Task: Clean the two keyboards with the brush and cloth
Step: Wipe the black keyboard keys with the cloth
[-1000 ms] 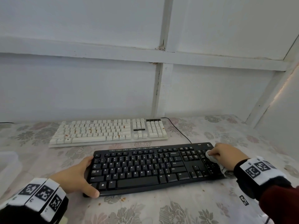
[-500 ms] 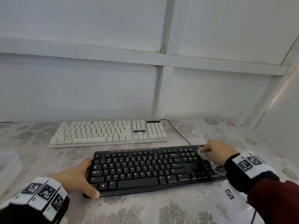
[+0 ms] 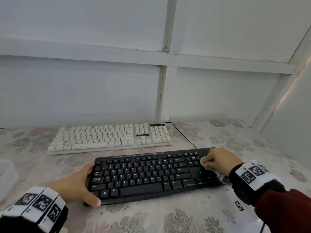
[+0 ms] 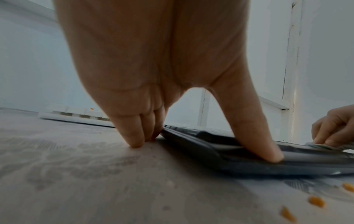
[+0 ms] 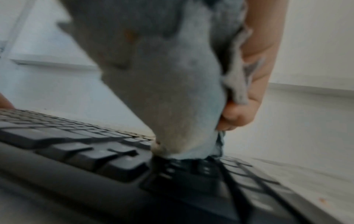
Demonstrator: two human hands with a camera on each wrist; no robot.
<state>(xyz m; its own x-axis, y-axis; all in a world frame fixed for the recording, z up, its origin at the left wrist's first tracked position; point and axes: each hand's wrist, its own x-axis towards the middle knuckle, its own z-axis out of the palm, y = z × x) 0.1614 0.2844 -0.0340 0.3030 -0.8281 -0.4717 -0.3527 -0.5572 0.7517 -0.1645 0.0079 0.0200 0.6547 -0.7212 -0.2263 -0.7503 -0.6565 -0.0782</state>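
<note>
A black keyboard [image 3: 143, 174] lies near me on the floral tablecloth, and a white keyboard [image 3: 104, 137] with orange stains lies behind it. My left hand [image 3: 84, 184] braces the black keyboard's left end. Its thumb [image 4: 264, 148] presses the front edge, and its straight fingers [image 4: 134, 136] touch the table beside the keyboard. My right hand [image 3: 217, 161] grips a bunched white cloth [image 3: 202, 161] and presses it onto the keys at the upper right of the black keyboard [image 5: 95, 159]. In the right wrist view the cloth [image 5: 172, 91] hangs from the curled fingers [image 5: 239, 115]. No brush is in view.
Orange crumbs [image 4: 316, 201] lie on the tablecloth [image 3: 168, 219] in front of the black keyboard. The white keyboard's black cable [image 3: 183, 133] runs behind the black keyboard's right end. A translucent container [image 3: 6, 174] sits at the left edge. White walls stand close behind and to the right.
My right hand has slid the cloth leftward from the black keyboard's right end across the number pad. The left hand has stayed on the left end.
</note>
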